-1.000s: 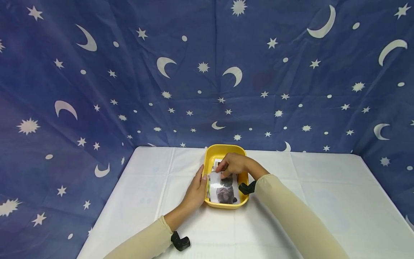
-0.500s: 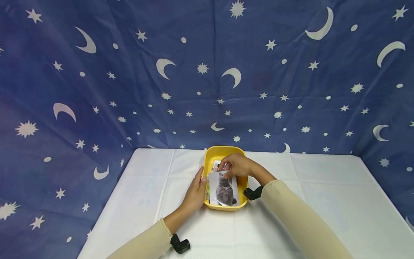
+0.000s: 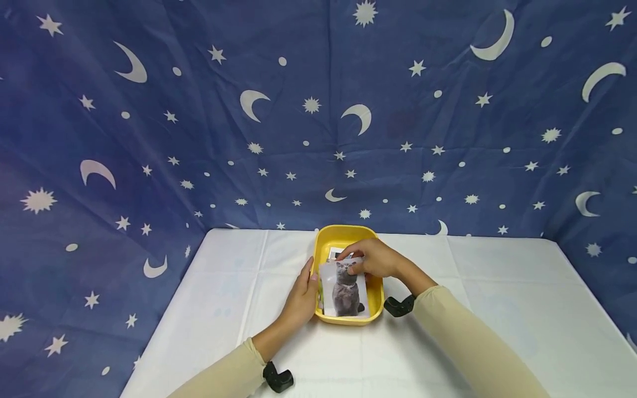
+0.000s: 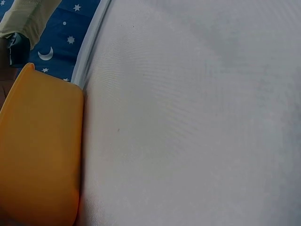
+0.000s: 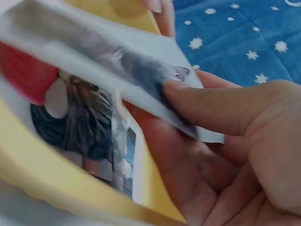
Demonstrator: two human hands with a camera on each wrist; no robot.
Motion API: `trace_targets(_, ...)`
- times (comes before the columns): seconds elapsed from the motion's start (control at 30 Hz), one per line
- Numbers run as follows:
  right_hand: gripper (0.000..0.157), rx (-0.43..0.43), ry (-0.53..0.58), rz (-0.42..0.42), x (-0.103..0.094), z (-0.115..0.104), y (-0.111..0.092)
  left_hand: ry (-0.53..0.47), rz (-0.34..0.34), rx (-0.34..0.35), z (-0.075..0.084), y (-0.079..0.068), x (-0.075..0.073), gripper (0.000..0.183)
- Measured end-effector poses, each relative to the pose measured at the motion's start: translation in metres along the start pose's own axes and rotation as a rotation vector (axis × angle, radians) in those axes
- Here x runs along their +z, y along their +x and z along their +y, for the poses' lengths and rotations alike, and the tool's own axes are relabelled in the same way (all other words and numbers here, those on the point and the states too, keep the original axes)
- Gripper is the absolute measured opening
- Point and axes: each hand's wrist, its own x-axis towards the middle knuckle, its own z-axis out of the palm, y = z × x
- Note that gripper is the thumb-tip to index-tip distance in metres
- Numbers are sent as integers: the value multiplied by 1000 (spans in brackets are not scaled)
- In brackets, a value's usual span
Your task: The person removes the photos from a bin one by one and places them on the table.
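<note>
In the tub (image 3: 343,235), cat photo (image 3: 345,298) is pinched in the grip of right hand (image 3: 376,257), apparently part-lifted; other photos (image 5: 89,122) are left beneath, unraised. Tub is clasped by left hand (image 3: 301,290).

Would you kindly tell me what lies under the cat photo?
Beneath the cat photo, in the yellow tub, lie other photos, one with a red patch; their covered parts are hidden.

— How's the cat photo (image 3: 345,299)?
— White, with a seated grey cat, tilted over the yellow tray (image 3: 343,233), pinched near one o'clock.
— And the other photos (image 5: 89,127)?
— Beneath it, one poking past its twelve-o'clock edge.
</note>
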Motion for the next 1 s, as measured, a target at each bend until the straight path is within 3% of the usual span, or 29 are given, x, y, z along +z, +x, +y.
trace_targets(0.37,38,39,232,187,-38,15,-34,2,17,-2,3,-2,3,53)
trace_targets(0.7,41,111,243,300,-69,50,-67,8,20,-18,3,0,3,53)
trace_targets(1.0,43,190,239,389,-81,76,-82,3,19,-37,3,-1,2,54)
